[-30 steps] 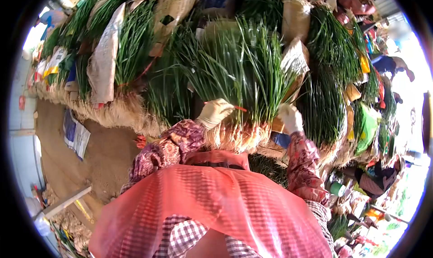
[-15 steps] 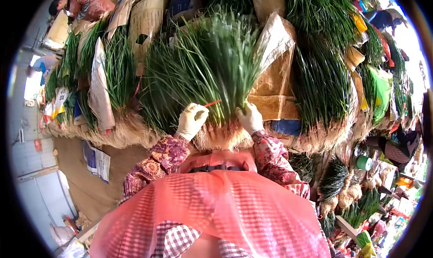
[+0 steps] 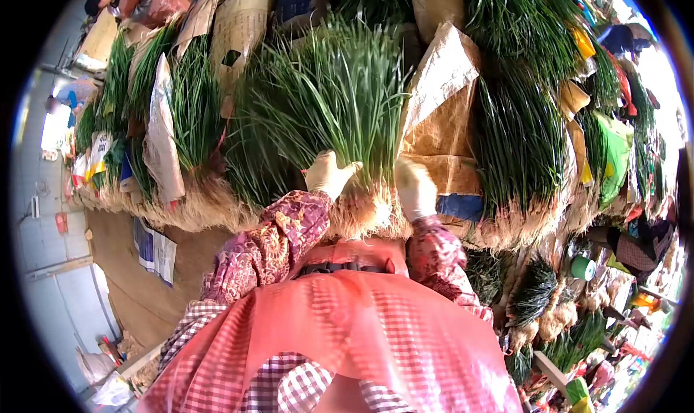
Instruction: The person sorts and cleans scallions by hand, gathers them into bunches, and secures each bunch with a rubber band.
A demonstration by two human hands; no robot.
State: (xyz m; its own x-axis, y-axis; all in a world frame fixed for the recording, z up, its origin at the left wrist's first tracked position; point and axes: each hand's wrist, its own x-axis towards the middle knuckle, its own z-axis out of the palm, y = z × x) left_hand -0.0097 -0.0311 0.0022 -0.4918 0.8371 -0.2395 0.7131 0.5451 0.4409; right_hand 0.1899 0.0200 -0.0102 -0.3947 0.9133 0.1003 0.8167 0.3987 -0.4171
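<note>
In the middle of the head view stands a bunch of chives (image 3: 354, 102), its green leaves fanned upward and its pale roots (image 3: 369, 212) toward my body. My left hand (image 3: 330, 174), in a pale glove, grips the left side of the bunch just above the roots, with its thumb across the front. A tiny bit of red shows beside that hand. My right hand (image 3: 416, 187), gloved too, is at the right edge of the bunch. Motion smears its fingers, so its grip is unclear.
More chives (image 3: 520, 145) line the bench on both sides, with brown paper sheets (image 3: 441, 135) between bundles. A person in a red covering (image 3: 148, 5) is at the far upper left. More bundles (image 3: 535, 290) lie at the lower right, near a green roll (image 3: 583, 265).
My left hand has moved right onto the bunch, and the red strip beside it is now mostly out of sight. My right hand has shifted slightly right and is blurred.
</note>
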